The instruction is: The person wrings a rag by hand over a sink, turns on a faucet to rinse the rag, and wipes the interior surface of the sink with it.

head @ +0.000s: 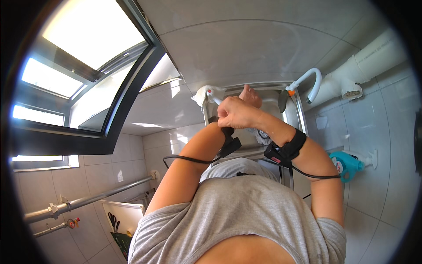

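Note:
My right hand [239, 114] crosses over my left forearm, its fingers bent closed at a black strap [227, 132] there and seeming to pinch it. Behind it, my left hand [251, 96] is over a stainless steel sink [300, 114], fingers partly spread and nothing visible in it. My right hand and wrist hide part of the left one. A black device [230, 147] with a cable sits on the left forearm. Another strapped device [280, 153] is on the right forearm. Down in the basin lies a crumpled grey-white cloth [262, 137], partly covered by my right arm.
A white gooseneck faucet [318, 81] curves over the sink's right corner, near a thick white drainpipe [349, 72]. White cloth [199, 95] hangs at the left corner. A teal Liby bottle [344, 166] stands right. An open window sash [108, 132] juts in at left, above a metal pipe [99, 193].

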`<action>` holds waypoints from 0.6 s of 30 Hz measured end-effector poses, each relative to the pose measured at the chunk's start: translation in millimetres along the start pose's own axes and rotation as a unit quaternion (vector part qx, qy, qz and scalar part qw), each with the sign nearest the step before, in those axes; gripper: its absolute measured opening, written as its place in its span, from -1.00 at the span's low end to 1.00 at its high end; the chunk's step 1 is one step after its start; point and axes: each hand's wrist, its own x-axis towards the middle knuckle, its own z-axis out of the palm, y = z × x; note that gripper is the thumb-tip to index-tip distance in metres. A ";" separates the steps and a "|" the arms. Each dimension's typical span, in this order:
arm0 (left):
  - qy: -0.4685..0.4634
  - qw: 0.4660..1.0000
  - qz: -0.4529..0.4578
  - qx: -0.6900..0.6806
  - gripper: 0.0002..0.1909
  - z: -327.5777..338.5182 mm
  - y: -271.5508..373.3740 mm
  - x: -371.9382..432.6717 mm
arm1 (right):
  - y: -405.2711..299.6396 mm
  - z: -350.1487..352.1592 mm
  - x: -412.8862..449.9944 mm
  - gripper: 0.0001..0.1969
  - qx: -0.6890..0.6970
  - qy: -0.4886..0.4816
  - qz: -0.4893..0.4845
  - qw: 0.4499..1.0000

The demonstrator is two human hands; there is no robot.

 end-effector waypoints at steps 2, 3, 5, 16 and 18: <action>-0.090 0.992 -0.066 -0.066 -0.94 3.2 -3.3 8.5 | 10.6 5.8 3.1 -0.83 0.004 -0.003 -0.022 1.000; -0.180 0.966 -0.132 -0.128 -0.93 5.4 -5.2 11.2 | 17.8 9.6 6.0 -0.82 0.017 -0.011 -0.062 0.998; -0.148 0.964 -0.172 -0.140 -0.93 11.1 -5.7 7.4 | 30.3 15.4 6.6 -0.82 0.050 -0.023 -0.059 0.997; 0.052 0.068 -0.343 -0.935 -0.84 -9.8 -63.2 5.6 | 95.0 3.1 -31.3 -0.88 0.259 0.016 0.067 0.963; 0.087 0.046 -0.358 -0.929 -0.87 -11.0 -65.5 5.6 | 106.0 32.3 -31.7 -0.87 0.284 0.052 -0.004 0.957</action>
